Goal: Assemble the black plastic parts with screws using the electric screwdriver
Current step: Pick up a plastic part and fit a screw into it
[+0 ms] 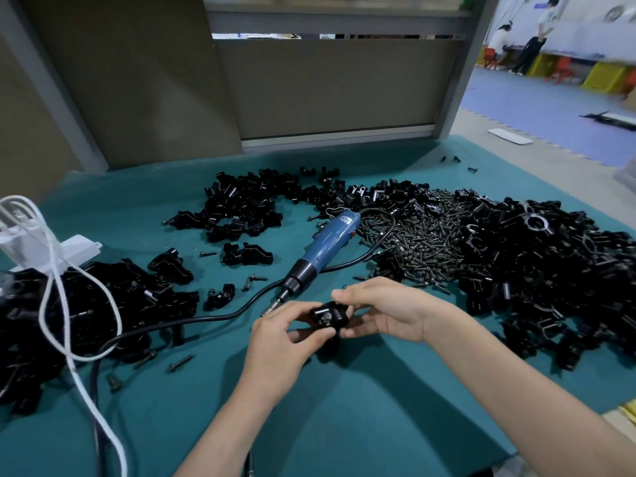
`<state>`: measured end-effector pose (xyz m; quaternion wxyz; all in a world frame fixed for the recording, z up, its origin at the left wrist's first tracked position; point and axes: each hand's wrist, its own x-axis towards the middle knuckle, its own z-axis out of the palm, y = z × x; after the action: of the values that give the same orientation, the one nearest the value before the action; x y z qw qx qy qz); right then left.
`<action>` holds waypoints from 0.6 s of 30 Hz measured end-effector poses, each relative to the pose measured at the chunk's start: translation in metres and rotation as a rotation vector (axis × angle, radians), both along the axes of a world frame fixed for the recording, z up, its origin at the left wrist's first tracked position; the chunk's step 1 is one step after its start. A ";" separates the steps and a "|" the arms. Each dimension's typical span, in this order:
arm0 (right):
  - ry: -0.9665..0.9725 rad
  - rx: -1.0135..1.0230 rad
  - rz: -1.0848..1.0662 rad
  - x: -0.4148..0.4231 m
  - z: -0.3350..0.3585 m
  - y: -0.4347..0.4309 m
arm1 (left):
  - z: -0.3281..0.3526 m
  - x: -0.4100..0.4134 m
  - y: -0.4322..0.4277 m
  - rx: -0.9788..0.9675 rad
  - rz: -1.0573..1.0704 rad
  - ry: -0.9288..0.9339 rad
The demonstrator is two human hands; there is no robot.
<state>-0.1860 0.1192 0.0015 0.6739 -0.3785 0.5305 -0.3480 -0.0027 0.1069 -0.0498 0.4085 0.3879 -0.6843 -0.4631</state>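
A black plastic part (328, 316) is held above the green table (344, 407) by both hands. My left hand (278, 342) pinches it from the left, and my right hand (385, 311) grips it from the right with fingers curled over its top. A screw head shows on the part's near face. The blue electric screwdriver (327, 247) lies on the table just behind the hands, bit pointing toward them, untouched. A heap of dark screws (413, 246) lies to its right.
Piles of black parts lie at the right (537, 270), at the back centre (241, 208) and at the left (86, 311). The screwdriver's black cable (192, 320) and a white cord (58, 304) run across the left side. Loose screws (180, 363) are scattered nearby.
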 end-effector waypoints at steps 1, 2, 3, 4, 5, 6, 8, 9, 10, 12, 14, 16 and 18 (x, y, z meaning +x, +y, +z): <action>-0.040 -0.004 -0.029 0.002 0.000 0.001 | 0.001 0.000 0.001 -0.035 0.005 0.006; -0.089 0.000 -0.053 0.003 0.000 0.003 | 0.002 0.000 0.001 -0.074 0.012 0.022; -0.140 0.009 -0.069 0.004 0.001 0.005 | 0.003 0.000 0.002 -0.109 0.026 0.037; -0.179 0.013 -0.073 0.006 0.001 0.007 | 0.005 -0.001 0.004 -0.131 0.042 0.043; -0.203 0.011 -0.062 0.008 0.002 0.008 | 0.007 -0.001 0.005 -0.139 0.054 0.049; -0.219 0.006 -0.049 0.011 0.002 0.010 | 0.008 -0.003 0.007 -0.134 0.050 0.070; -0.262 0.007 -0.043 0.019 0.001 0.012 | 0.009 -0.005 0.012 -0.116 0.013 0.158; -0.300 0.012 -0.048 0.024 -0.001 0.013 | 0.010 -0.006 0.014 -0.110 0.004 0.206; -0.343 0.019 -0.058 0.028 -0.003 0.013 | 0.011 -0.006 0.015 -0.106 0.001 0.245; -0.406 0.033 -0.092 0.035 -0.008 0.013 | 0.012 -0.006 0.016 -0.088 0.000 0.300; -0.423 0.033 -0.115 0.041 -0.013 0.013 | 0.012 -0.006 0.016 -0.036 -0.011 0.345; -0.380 0.027 -0.120 0.044 -0.017 0.013 | 0.009 -0.005 0.015 -0.002 -0.013 0.344; -0.234 0.006 -0.115 0.043 -0.017 0.009 | 0.007 -0.005 0.013 0.027 -0.008 0.313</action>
<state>-0.1434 0.1282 -0.0157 0.7115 -0.3022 0.4701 -0.4261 -0.0081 0.1204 -0.0430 0.5031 0.3137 -0.6077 -0.5285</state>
